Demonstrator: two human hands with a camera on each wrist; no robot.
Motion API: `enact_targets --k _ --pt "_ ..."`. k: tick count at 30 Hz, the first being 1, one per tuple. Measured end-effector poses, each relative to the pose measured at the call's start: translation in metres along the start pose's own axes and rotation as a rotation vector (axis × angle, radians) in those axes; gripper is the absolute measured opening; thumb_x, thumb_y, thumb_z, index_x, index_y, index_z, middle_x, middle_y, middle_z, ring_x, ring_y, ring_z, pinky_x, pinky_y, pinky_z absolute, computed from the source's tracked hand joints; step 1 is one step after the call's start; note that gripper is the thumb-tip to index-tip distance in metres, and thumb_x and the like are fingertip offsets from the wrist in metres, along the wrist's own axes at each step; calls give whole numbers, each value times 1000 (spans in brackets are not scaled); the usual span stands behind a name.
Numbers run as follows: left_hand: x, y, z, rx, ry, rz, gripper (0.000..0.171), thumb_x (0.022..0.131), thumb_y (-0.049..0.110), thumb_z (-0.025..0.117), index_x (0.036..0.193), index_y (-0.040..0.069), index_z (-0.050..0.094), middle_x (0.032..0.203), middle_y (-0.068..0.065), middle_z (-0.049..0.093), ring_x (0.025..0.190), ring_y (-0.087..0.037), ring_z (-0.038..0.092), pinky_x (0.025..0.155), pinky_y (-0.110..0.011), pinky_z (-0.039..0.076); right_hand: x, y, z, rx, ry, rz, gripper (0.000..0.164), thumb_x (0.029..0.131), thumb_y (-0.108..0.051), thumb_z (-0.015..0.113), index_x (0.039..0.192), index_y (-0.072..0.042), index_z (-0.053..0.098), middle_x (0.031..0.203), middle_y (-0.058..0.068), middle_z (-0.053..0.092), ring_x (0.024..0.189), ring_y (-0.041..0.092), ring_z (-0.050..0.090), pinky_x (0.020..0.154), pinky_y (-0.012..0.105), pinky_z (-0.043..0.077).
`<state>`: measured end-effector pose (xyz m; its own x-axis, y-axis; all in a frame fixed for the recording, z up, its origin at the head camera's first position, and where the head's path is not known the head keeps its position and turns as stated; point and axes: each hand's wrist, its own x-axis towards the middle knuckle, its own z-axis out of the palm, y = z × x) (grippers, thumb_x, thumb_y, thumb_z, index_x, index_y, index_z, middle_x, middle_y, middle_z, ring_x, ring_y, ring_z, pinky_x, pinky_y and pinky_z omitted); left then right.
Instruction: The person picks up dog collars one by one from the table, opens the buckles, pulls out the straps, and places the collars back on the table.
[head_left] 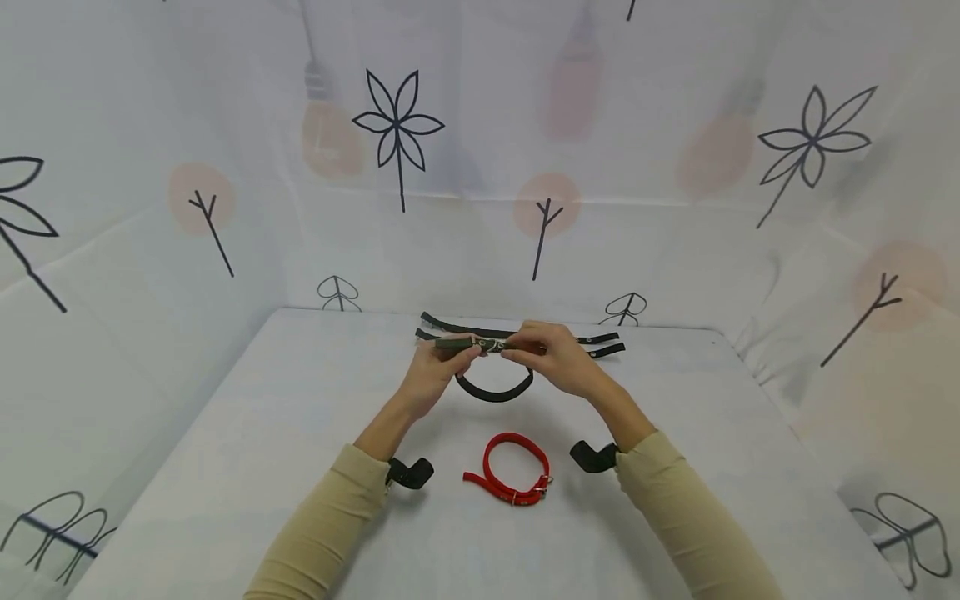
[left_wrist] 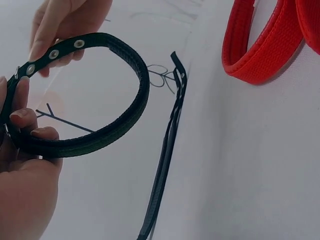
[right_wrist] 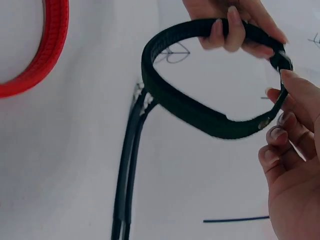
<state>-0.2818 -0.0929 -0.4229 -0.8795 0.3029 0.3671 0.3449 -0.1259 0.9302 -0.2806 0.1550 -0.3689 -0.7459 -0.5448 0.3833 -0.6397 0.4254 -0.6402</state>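
Both hands hold a dark green collar (head_left: 495, 395) bent into a loop above the far part of the table. My left hand (head_left: 429, 375) grips it by the buckle end, with fingers curled round the band in the left wrist view. My right hand (head_left: 558, 357) pinches the strap end close to the buckle (right_wrist: 283, 61). Metal eyelets (left_wrist: 54, 54) run along the strap; whether the buckle's prong sits in one cannot be told. A red collar (head_left: 516, 440), coiled in a loop with its buckle fastened, lies nearer on the table.
Two more dark collars (head_left: 600, 338) lie stretched out side by side at the table's far edge, behind the hands. The white table (head_left: 247, 467) meets patterned cloth walls (head_left: 480, 250) at the back and sides. A black wrist mount (head_left: 411, 473) sits at the left cuff, another (head_left: 592, 457) at the right.
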Motion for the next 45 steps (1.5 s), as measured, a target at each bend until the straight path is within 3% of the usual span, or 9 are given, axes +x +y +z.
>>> enact_targets --k 7,10,15,25,30,38,45 --pt "-1 2 -8 -12 22 -9 17 101 13 67 114 2 70 88 -2 63 77 -15 46 71 -26 42 -6 6 -8 4 -18 52 15 97 -21 74 109 -12 77 87 -2 60 79 20 53 68 30 45" --pt "0 1 -5 -4 3 -7 17 101 14 67 114 3 70 86 -2 59 77 -15 47 71 -26 43 -3 1 -5 15 -19 30 17 96 -20 75 110 -11 77 83 0 57 75 21 50 66 30 42" --pt "0 -1 -2 1 -46 -7 21 101 12 66 119 3 70 95 -2 66 77 -14 47 70 -25 43 3 -2 1 20 -18 -24 15 96 -19 74 108 -10 78 79 0 52 71 18 45 63 29 37" --pt "-3 7 -7 91 -72 -75 30 100 16 70 127 5 69 103 -3 73 76 -16 53 73 -29 45 -1 0 -2 10 -19 -7 12 98 -18 72 103 -10 77 83 0 58 76 18 50 68 29 42" --pt "1 7 -5 173 -102 -90 38 96 19 75 132 9 67 92 0 69 74 -17 56 71 -31 45 -1 0 -1 9 -30 0 11 98 -20 72 103 -11 77 84 -1 59 77 18 51 68 29 43" --pt "5 6 -4 186 -146 -51 21 97 16 73 117 10 74 88 -10 70 68 -16 51 61 -27 45 -2 2 0 0 -54 3 12 98 -20 72 104 -10 77 85 -1 59 76 19 52 66 29 44" --pt "1 9 -8 214 -98 -55 25 100 16 69 119 1 71 90 -12 70 66 -17 54 62 -26 44 -6 8 -4 -33 -46 5 12 99 -20 71 105 -12 77 86 -4 61 76 17 54 67 29 47"
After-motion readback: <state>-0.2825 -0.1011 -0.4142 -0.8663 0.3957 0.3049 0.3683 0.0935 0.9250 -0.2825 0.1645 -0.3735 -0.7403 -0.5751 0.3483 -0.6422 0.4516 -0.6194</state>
